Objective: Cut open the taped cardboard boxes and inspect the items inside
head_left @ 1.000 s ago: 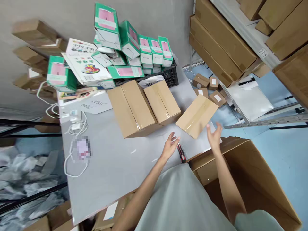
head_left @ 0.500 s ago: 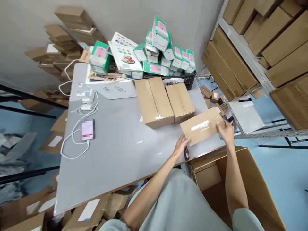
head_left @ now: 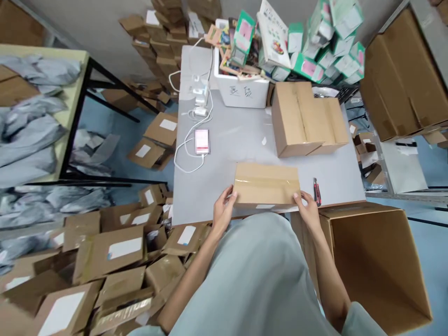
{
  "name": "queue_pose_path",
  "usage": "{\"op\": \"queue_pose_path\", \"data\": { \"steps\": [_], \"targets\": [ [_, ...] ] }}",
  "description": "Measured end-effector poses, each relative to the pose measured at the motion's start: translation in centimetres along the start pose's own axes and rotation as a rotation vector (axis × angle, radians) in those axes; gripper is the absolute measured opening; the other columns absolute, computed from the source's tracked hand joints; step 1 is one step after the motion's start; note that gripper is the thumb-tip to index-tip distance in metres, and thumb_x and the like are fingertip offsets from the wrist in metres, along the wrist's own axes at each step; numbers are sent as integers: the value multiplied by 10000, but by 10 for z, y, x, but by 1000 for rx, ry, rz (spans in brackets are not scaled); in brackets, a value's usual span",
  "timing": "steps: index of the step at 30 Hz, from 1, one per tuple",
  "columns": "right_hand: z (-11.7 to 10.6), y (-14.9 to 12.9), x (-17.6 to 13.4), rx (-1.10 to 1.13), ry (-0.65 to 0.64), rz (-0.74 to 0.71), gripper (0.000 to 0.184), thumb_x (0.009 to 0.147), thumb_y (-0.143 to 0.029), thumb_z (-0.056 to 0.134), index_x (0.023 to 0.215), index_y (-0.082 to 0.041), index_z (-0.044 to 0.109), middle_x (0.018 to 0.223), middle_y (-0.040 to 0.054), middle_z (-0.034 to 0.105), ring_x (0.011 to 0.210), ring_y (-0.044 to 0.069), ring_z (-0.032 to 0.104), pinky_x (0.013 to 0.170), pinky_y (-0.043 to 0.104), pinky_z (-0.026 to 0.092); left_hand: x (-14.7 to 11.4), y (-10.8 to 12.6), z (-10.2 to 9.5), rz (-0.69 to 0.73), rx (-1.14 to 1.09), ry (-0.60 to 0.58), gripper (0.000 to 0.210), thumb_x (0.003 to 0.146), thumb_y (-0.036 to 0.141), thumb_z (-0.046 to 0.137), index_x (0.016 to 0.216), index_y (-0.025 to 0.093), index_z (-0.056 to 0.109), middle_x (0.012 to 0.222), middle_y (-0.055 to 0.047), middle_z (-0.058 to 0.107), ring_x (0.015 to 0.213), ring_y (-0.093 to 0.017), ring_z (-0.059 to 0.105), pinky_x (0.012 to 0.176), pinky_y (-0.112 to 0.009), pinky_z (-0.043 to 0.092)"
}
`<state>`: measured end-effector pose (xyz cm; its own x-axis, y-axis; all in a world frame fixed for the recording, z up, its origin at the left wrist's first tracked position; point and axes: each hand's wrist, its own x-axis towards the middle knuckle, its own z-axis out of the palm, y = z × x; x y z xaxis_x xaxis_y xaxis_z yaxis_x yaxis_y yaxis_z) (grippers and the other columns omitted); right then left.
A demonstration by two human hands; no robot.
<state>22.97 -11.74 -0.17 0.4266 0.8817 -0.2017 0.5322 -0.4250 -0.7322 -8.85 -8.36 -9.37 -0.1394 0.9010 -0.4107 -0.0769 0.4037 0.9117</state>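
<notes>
A taped cardboard box (head_left: 266, 183) is at the front edge of the grey table (head_left: 199, 196), close to my body. My left hand (head_left: 224, 207) grips its left end, thumb on the near corner. At the opposite end, my right hand (head_left: 307, 209) holds the right corner. Clear tape runs along the box's top, and part of a white label shows on its near side. A red and black utility knife (head_left: 317, 192) lies on the table just right of the box. Behind it stand two more closed boxes, a larger one (head_left: 292, 119) and a smaller one (head_left: 334, 123).
A phone (head_left: 202, 142) with a white cable lies on the table's left. A white bin (head_left: 241, 93) and green-and-white cartons (head_left: 308, 67) fill the back. A large open carton (head_left: 378, 261) stands at right. Several parcels (head_left: 124, 249) cover the floor at left.
Both hands have brought the box leftward and closer to my body, away from the table's right end. The utility knife stays on the table. My view has swung left.
</notes>
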Motion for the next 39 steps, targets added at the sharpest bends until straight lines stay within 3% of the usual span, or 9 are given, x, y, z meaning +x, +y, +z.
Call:
{"op": "queue_pose_path", "data": {
  "steps": [2,4,9,14,19,24,27,31,39],
  "targets": [
    [30,2,-10,-17,-56,-8,729,916,-829,681,1243,-193,827,1358,211,800,1279,400,748,1178,573,547,-1,-18,-25,-18,-22,43,645,998,670,727,1436,201,779,1567,-150,732,1538,-381,621,1304,-515,498],
    [45,9,-17,-20,-103,-10,733,914,-823,703,1296,-209,823,1417,199,786,1299,391,743,1199,570,540,0,-38,-43,-56,-74,58,609,1021,657,693,1412,200,791,1568,-142,733,1543,-369,619,1322,-519,474],
    [37,53,-11,145,-161,125,726,940,-821,634,1331,-243,832,1531,161,754,1420,391,701,1283,608,477,5,-87,-70,-208,-150,54,665,1121,631,440,1470,149,739,1645,-195,659,1534,-362,636,1282,-557,517],
    [51,86,3,136,-193,141,680,702,-700,841,1208,-247,866,1418,153,818,1385,417,719,1266,646,478,7,-116,-70,-234,-60,22,546,957,408,700,1444,166,750,1640,-199,661,1538,-389,631,1325,-598,460],
    [65,76,-1,146,-245,68,593,695,-665,870,1086,-219,870,1232,108,884,1276,386,780,1189,649,559,5,-107,-57,-140,21,-2,484,806,287,809,1277,179,830,1380,-148,832,1429,-393,717,1318,-627,464],
    [41,58,15,120,-147,3,683,829,-711,804,1256,-181,858,1410,139,823,1429,379,723,1294,593,497,10,-79,-51,-27,43,60,477,888,405,842,1316,195,841,1438,-138,808,1457,-352,707,1347,-571,453],
    [33,54,35,77,-94,3,728,846,-730,782,1285,-155,862,1415,161,812,1382,393,757,1273,589,531,19,-70,-42,-4,24,57,455,903,385,831,1304,170,852,1384,-139,832,1345,-338,777,1296,-554,527],
    [35,52,59,26,-82,0,708,866,-720,761,1261,-144,879,1369,171,826,1283,407,805,1214,597,584,30,-69,-26,-12,11,82,433,905,347,821,1280,133,856,1318,-154,853,1232,-343,823,1215,-566,602],
    [49,46,106,4,-137,-26,634,911,-697,743,1242,-176,885,1379,148,829,1311,397,786,1229,573,560,58,-61,-10,-10,40,151,419,941,390,800,1260,122,844,1339,-173,842,1283,-332,794,1205,-508,595]
  ]
}}
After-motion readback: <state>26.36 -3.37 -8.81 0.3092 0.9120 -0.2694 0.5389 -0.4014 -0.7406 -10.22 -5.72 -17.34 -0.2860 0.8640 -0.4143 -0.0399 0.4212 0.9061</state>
